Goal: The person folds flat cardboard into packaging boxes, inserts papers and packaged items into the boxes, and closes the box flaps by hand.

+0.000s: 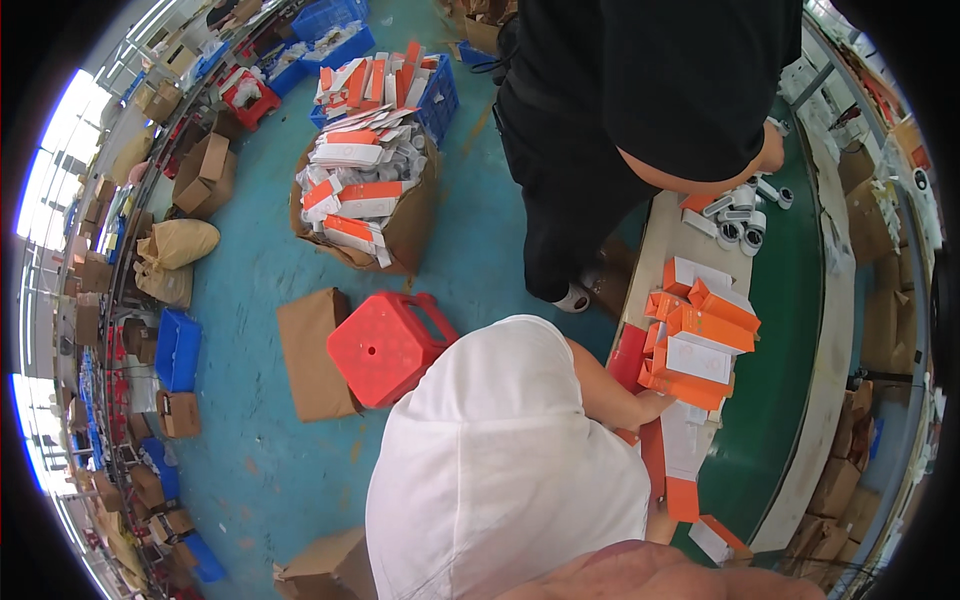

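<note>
My left arm comes out of a loose white sleeve and reaches right to the bench. My left hand (648, 405) is closed at the upper end of a long orange-and-white carton (683, 445), though its fingertips are partly hidden. An orange end flap (683, 500) hangs at the carton's lower end. Only a bit of skin of my right arm (660, 524) shows beside that flap; the fingers are out of sight. Just beyond my left hand lies a pile of orange-and-white boxes (700, 345). Another carton (718, 540) lies below the flap.
A person in black (690, 90) stands further along the bench, one hand near white cylindrical parts (742, 225). A green surface (780, 340) runs beside the bench. Left of me are a red stool (385, 350), a flat brown carton (312, 350) and a large box of cartons (415, 225).
</note>
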The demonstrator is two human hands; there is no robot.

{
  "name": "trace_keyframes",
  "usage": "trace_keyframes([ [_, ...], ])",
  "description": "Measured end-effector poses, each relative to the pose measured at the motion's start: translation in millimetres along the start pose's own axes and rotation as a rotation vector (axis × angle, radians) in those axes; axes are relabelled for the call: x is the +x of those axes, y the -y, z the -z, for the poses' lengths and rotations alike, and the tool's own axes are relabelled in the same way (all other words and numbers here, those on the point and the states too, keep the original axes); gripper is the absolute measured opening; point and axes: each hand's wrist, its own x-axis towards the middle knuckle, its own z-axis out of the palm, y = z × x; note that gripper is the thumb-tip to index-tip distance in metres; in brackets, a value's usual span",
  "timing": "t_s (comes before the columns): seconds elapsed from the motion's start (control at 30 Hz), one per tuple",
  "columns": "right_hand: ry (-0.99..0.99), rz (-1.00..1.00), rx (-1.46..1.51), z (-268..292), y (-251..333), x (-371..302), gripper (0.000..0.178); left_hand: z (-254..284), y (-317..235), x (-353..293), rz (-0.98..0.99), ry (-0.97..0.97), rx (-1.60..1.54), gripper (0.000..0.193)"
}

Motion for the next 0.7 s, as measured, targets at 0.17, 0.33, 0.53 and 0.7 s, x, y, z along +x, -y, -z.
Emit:
trace_keyframes([
  [0.17,-0.201,0.273,-0.437,10.6,30.7,6.3,0.018,4.8,13.3,15.1,0.231,0.295,-0.339,0.045],
  [0.33,-0.532,0.411,-0.285,25.4,56.8,2.1,0.019,1.0,21.8,39.0,0.343,0.275,-0.397,0.041],
  [0.53,-0.578,0.359,-0.363,21.4,43.2,20.1,0.022,-4.0,22.5,43.0,0.37,0.289,-0.386,0.041],
  [0.7,-0.219,0.154,-0.387,27.3,30.5,25.6,0.023,-7.9,35.5,69.5,0.314,0.193,-0.326,0.039],
])
